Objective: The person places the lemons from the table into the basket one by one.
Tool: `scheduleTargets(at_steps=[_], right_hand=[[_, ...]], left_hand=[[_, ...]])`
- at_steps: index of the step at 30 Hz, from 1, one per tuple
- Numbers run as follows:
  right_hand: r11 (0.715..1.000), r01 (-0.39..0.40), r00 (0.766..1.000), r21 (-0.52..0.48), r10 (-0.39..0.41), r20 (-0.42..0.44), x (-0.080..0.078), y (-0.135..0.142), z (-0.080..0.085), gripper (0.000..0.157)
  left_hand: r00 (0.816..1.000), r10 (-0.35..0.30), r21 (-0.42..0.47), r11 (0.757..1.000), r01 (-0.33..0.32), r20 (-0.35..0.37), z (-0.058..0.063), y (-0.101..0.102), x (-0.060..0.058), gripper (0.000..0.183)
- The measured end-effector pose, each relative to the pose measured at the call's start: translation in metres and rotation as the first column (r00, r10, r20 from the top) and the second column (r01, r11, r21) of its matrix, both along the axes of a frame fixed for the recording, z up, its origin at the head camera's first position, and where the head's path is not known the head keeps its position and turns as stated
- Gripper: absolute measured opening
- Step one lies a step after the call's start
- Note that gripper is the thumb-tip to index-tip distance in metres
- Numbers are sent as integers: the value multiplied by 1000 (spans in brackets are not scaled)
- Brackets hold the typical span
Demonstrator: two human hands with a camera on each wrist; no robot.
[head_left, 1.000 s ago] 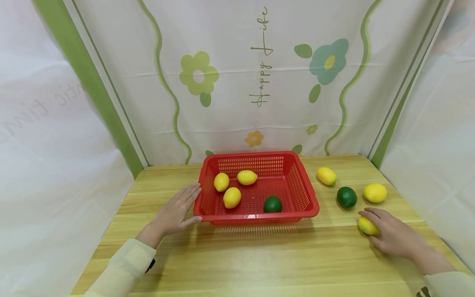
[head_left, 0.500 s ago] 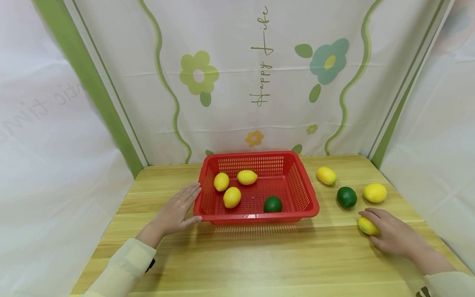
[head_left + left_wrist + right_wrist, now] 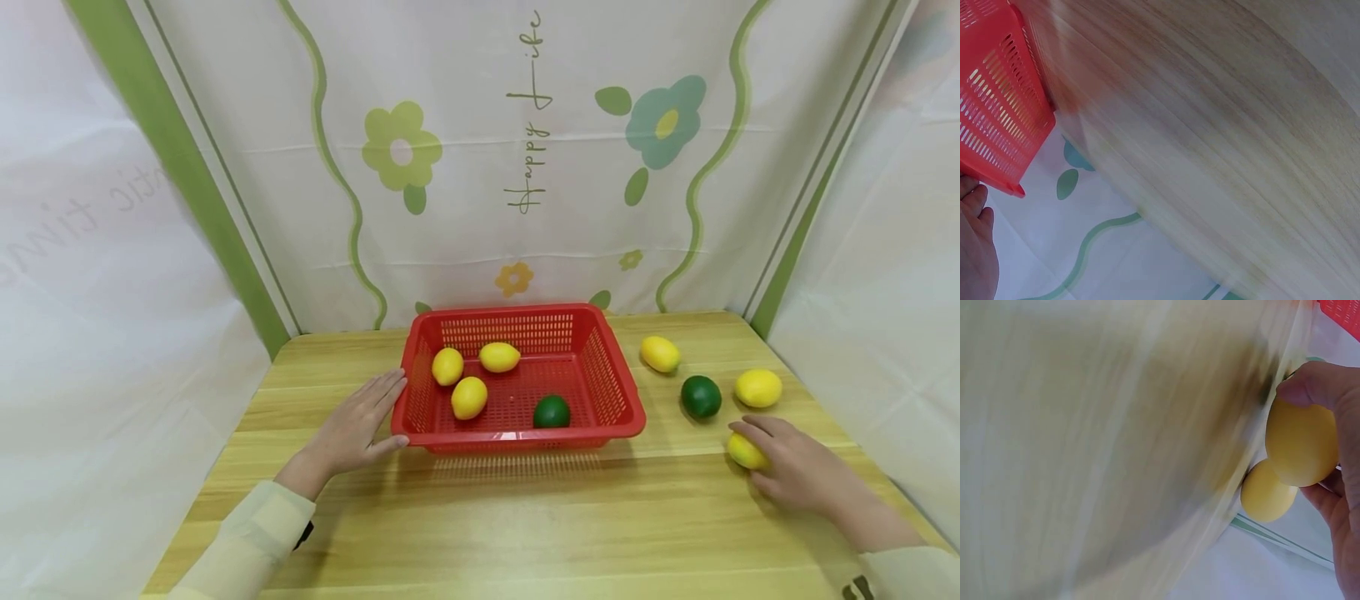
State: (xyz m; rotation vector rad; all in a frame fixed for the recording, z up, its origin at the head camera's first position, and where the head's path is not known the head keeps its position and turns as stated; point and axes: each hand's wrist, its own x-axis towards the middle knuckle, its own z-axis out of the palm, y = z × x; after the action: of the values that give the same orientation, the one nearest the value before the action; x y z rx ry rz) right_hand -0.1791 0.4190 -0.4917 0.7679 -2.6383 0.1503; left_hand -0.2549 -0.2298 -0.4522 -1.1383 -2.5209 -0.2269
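Note:
In the head view my left hand rests with straight fingers against the left side of a red plastic basket. Its fingers touch the rim, as the left wrist view also shows. On the right, my right hand grips a yellow lemon between thumb and fingers. The right wrist view shows this lemon close up, with another lemon behind it. Whether the gripped lemon touches the table cannot be told. Inside the basket are three lemons and a dark green lime-like fruit.
Right of the basket, a lemon, a dark green round fruit and another lemon lie on the wooden table. A white printed curtain hangs behind, with more sheets at both sides.
My right hand has shifted very slightly up and to the right in the head view, and the gripped lemon with it. The left hand and basket have stayed put.

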Motion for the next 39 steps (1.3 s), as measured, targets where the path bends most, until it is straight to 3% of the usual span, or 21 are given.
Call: scheduleTargets(at_steps=[5,9,11,14,20,26,39], right_hand=[[998,-57,995,-1,57,-86,-4,1,4,71],[992,-125,979,-18,120,-166,-10,1,7,54],[990,-142,969,-19,135,-205,-12,-1,9,61],[990,-137,960,-15,129,-250,-15,-3,13,75],[991,-136,948,-11,127,-291,-17,-5,21,77],[986,-163,930,-17,148,-335,-20,-10,27,71],[992,-125,895,-7,110,-432,-25,-21,41,58]], left_hand=[[1000,-6,9,1000,6,-6,1,0,0,84],[1000,-4,10,1000,4,-5,1,0,0,85],[1000,-6,7,1000,6,-7,1,0,0,85],[1000,-7,5,1000,7,-5,1,0,0,84],[1000,2,-2,1000,-2,14,0,-1,-1,84],[1000,-8,5,1000,8,9,1,0,0,84],[1000,4,1,1000,-4,14,1,0,1,83]])
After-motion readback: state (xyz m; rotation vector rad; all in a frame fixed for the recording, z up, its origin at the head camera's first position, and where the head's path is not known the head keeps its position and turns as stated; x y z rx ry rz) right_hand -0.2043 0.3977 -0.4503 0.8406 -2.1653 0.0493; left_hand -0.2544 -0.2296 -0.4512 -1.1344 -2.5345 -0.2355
